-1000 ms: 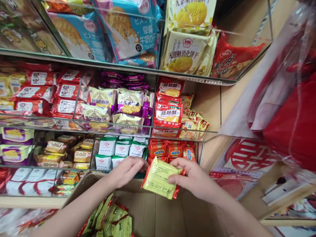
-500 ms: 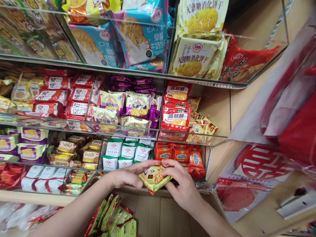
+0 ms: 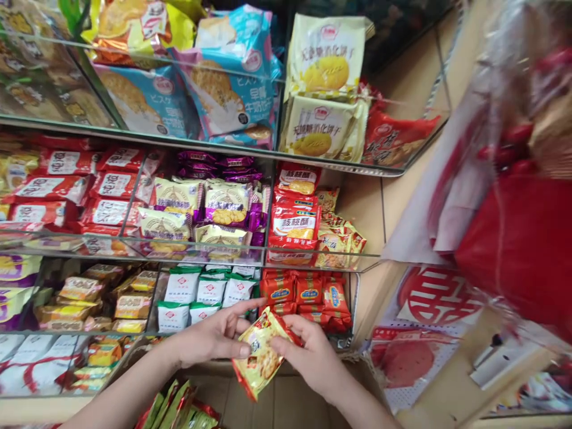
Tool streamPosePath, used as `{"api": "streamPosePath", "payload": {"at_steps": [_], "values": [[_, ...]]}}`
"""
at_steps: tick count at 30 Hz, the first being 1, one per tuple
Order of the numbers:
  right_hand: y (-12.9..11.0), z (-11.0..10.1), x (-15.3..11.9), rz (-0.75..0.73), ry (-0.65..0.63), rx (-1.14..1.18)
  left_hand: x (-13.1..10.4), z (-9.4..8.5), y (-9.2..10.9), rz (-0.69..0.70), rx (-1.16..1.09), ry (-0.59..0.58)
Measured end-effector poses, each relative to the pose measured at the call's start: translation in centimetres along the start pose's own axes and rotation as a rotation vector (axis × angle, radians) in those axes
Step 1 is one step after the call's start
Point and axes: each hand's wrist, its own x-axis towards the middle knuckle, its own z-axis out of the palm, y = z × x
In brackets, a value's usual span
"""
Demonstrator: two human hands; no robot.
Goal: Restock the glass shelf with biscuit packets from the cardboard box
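Observation:
A yellow biscuit packet [image 3: 261, 360] with red ends is tilted between my hands, its printed front toward me. My right hand [image 3: 315, 351] grips its right side, thumb on the front and fingers behind. At the left edge, my left hand [image 3: 210, 336] pinches the packet with the thumb, its index finger stretched out above. Below lies an open cardboard box [image 3: 250, 390], holding several similar packets [image 3: 179, 408] on its left side. Similar yellow packets [image 3: 337, 241] sit on the shelf above my right hand.
Clear dividers part the shelves of snacks. Red walnut shortbread packs [image 3: 295, 223], purple and cream biscuit packs [image 3: 227, 202], white-green packs [image 3: 182, 286] and orange-red packs [image 3: 308, 292] stand close by. A glass shelf edge [image 3: 201, 250] runs above my hands. Red hanging goods [image 3: 513, 256] crowd the right.
The packet has turned from nearly flat to steeply tilted, coming slightly lower and left. My hands have moved with it. The view has shifted, so the shelves appear farther left.

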Motion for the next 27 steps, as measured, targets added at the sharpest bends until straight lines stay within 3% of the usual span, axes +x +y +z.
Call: {"api": "streamPosePath", "payload": {"at_steps": [2, 3, 5, 7, 9, 10, 13, 16, 21, 27], "values": [[-2.0, -1.0, -0.9, -0.079, -0.005, -0.074, -0.1, -0.2, 0.3, 0.014, 0.044, 0.023], [-3.2, -1.6, -1.5, -0.128, 0.051, -0.104, -0.2, -0.3, 0.5, 0.025, 0.062, 0.043], [-6.0, -3.2, -2.8, -0.273, 0.278, -0.162, -0.2, -0.5, 0.8, 0.034, 0.095, 0.076], [-8.7, -5.1, -3.4, -0.448, 0.602, -0.277, -0.2, -0.6, 0.9, 0.021, 0.128, 0.080], [-10.7, -7.0, -2.7, -0.559, 0.878, -0.532, -0.2, -0.7, 0.8, 0.005, 0.159, 0.042], [-11.4, -7.8, -1.9, -0.577, 0.951, -0.696, -0.2, -0.7, 0.7, -0.001, 0.168, 0.022], [-12.6, -9.6, 1.8, -0.526, 0.913, -1.115, -0.2, -0.7, 0.4, 0.007, 0.184, 0.000], [-13.3, -10.1, 5.7, -0.365, 0.802, -1.257, -0.4, -0.6, 0.4, 0.015, 0.220, -0.001], [-14.8, -10.9, 11.1, -0.056, 0.849, -1.029, -0.5, -0.1, 0.8, 0.003, 0.263, 0.014], [-14.4, -12.5, 15.6, 0.101, 0.855, -0.957, -0.4, -0.2, 0.6, -0.007, 0.271, 0.033]]}}
